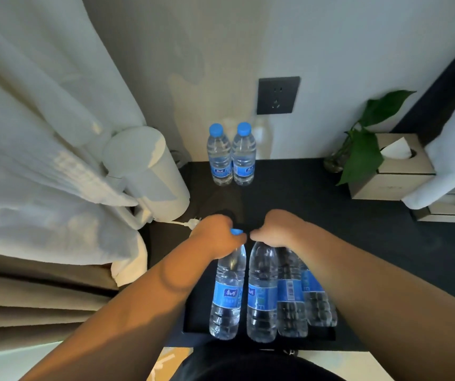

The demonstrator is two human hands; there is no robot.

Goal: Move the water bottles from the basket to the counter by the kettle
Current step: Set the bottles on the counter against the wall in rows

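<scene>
at the far left a pale curtain (42, 127) hangs down, and just right of it a white kettle (149, 171) stands on the dark table (358, 229), its white plug (192, 222) lying near its base. near the middle, the left hand (216, 237) is curled closed over the neck of a water bottle (227, 292), whose blue cap (236, 231) shows at the fingers. just right of it the right hand (274, 229) is closed over the top of a second bottle (262, 292). two more bottles (303, 295) stand to the right, touching it, and all four sit upright in a black basket (190, 325) at the near edge. at the far side of the table, by the wall and right of the kettle, two standing bottles (231, 158) touch side by side below a dark wall socket (278, 95). farther right are a green plant (363, 149) and a tissue box (394, 171).
</scene>
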